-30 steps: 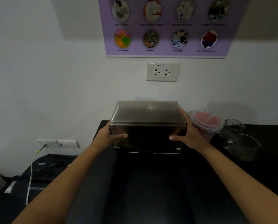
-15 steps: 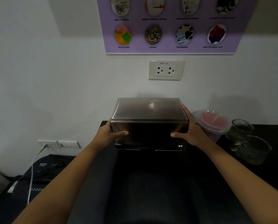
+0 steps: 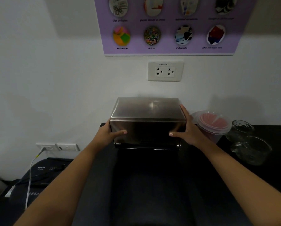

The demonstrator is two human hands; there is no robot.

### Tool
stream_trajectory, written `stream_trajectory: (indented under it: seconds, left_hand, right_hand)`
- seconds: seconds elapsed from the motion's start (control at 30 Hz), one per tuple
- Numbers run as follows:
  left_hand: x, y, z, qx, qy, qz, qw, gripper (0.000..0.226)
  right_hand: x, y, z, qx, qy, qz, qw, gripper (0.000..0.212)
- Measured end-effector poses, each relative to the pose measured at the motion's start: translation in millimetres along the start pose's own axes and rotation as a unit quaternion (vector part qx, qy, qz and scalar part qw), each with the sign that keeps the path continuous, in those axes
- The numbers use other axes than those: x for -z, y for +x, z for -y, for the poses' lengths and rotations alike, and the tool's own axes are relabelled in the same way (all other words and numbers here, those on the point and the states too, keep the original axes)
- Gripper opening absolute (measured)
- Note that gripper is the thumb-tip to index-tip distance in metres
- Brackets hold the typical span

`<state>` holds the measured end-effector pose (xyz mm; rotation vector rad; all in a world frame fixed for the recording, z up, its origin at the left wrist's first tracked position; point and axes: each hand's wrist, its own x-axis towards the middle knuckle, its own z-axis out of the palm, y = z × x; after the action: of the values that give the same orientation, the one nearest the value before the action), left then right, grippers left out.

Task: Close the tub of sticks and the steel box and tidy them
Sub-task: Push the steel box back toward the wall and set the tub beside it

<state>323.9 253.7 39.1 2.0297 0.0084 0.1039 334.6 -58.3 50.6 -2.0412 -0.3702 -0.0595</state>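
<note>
Steel box (image 3: 147, 118) — underside in shadow

The near half of the dark bench (image 3: 152, 185) lies open, with room between the two forearms. Farther back the steel box (image 3: 147, 121) sits against the wall, blocking the middle. Just beside its right end stands the lidded tub of sticks (image 3: 212, 125), leaving only a narrow gap that the right hand (image 3: 191, 132) fills. Two glass jars (image 3: 249, 144) crowd the far right corner.
</note>
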Motion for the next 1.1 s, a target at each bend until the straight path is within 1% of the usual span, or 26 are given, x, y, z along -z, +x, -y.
stream_trajectory:
  seconds: [0.27,0.5,0.67,0.8,0.87,0.93,0.97,1.03,1.1]
  left_hand:
    - [-1.2,2.8,-0.1,0.007,0.012,0.001,1.000,0.053]
    - [-0.7,5.2,-1.2,0.009,0.013,0.001,1.000,0.044]
    - [-1.4,3.5,-2.2,0.012,0.018,-0.006,1.000,0.050]
    - [-4.7,-5.9,0.6,0.023,0.038,-0.018,0.999,0.048]
    - [-5.6,-15.9,8.9,0.037,0.061,-0.022,0.997,0.052]
    - [-7.2,-30.6,19.4,0.067,0.059,-0.027,0.996,0.063]
    - [-9.2,-39.5,24.1,0.086,0.044,-0.037,0.995,0.069]
    - [-15.8,-58.7,30.6,0.127,0.003,-0.089,0.988,0.076]
    - [-23.7,-77.0,35.1,0.140,-0.002,-0.149,0.979,0.072]
  right_hand:
    - [2.4,5.7,-0.6,0.002,0.002,0.009,1.000,0.110]
    - [2.2,10.0,-4.5,0.005,0.005,0.008,1.000,0.112]
    - [2.0,10.4,-5.3,0.011,-0.001,0.007,1.000,0.112]
    - [2.4,7.7,-4.3,0.015,-0.025,-0.022,0.999,0.109]
    - [0.6,3.8,-5.0,0.012,-0.039,-0.043,0.998,0.107]
    - [-1.3,-3.0,-6.8,-0.007,-0.047,-0.044,0.998,0.104]
    - [-1.4,-7.1,-7.5,-0.020,-0.049,-0.041,0.998,0.102]
    - [1.7,-17.5,-8.6,-0.036,-0.055,-0.041,0.997,0.097]
    - [9.0,-28.9,-10.4,-0.039,-0.069,-0.050,0.996,0.088]
